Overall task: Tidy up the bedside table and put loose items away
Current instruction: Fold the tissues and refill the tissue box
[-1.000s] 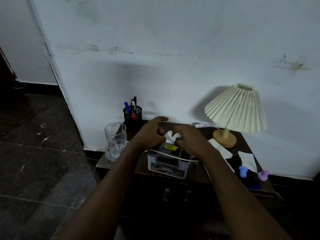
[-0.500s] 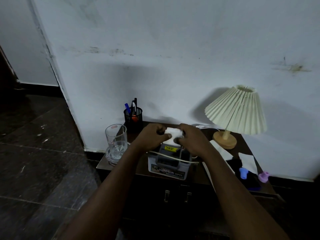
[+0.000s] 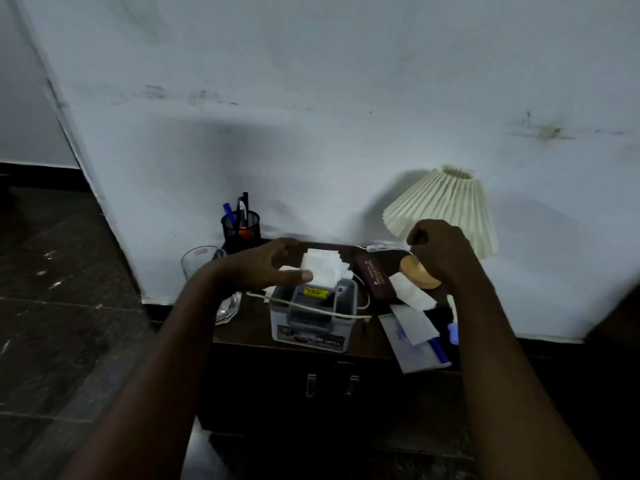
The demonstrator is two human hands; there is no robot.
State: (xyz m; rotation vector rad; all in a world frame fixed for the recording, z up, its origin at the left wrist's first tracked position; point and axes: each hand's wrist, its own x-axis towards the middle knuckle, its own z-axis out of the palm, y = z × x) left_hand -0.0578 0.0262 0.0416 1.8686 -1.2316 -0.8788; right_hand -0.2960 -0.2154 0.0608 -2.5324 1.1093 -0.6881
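A folded white tissue (image 3: 323, 268) sits at the back of a grey box (image 3: 311, 318) on the dark bedside table (image 3: 247, 329). My left hand (image 3: 259, 268) hovers just left of it with spread fingers, the thumb tip touching the tissue's edge. My right hand (image 3: 441, 252) is off to the right with curled fingers, above the lamp's wooden base (image 3: 417, 273). It hides the lamp's stem, and nothing shows in its grasp. Loose tissues (image 3: 412, 296), a dark glasses case (image 3: 375, 277) and a paper sheet (image 3: 414, 351) with a blue pen (image 3: 437, 348) lie on the right.
A white cable (image 3: 311, 308) runs across the box. A drinking glass (image 3: 201, 263) stands at the table's left edge and a black pen holder (image 3: 241, 230) against the wall. The pleated lamp shade (image 3: 446, 206) overhangs the right side. Drawer handles (image 3: 330, 384) face me below.
Both hands held the tissue over the box; now they have let go. The right hand moved right to the lamp, the left opened and drew slightly left. The tissue lies folded.
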